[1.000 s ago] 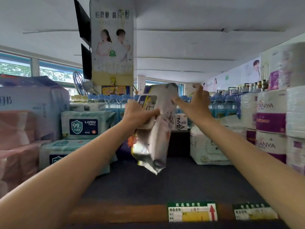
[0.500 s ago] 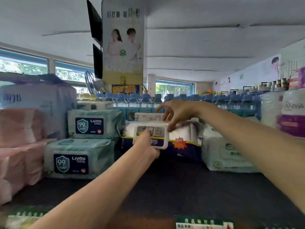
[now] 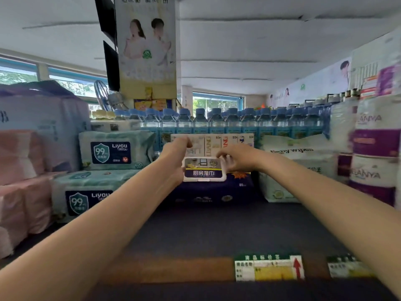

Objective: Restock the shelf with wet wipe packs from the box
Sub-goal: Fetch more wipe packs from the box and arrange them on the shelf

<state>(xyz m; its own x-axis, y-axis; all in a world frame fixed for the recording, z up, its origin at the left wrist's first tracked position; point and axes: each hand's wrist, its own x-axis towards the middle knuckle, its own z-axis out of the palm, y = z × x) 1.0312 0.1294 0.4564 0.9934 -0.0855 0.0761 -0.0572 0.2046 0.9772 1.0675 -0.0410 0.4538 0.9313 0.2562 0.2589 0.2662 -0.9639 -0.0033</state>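
Observation:
A dark blue wet wipe pack (image 3: 213,187) with a white flip lid (image 3: 204,169) lies at the back middle of the dark shelf (image 3: 217,231). My left hand (image 3: 174,156) is against the pack's left end, fingers curled over its top. My right hand (image 3: 235,158) touches the lid's upper right corner with its fingertips. Both arms reach far in. The box is out of sight.
Two green Liyou wipe packs (image 3: 116,149) are stacked to the left, with pink tissue packs (image 3: 19,170) further left. A white baby wipes pack (image 3: 297,170) and purple paper rolls (image 3: 375,153) stand right. Water bottles (image 3: 227,122) line the back. Price tags (image 3: 269,268) mark the shelf's front edge.
The pack was held up on end a second ago; it now lies flat at the back of the shelf. Both hands have come down onto it and the view has moved closer.

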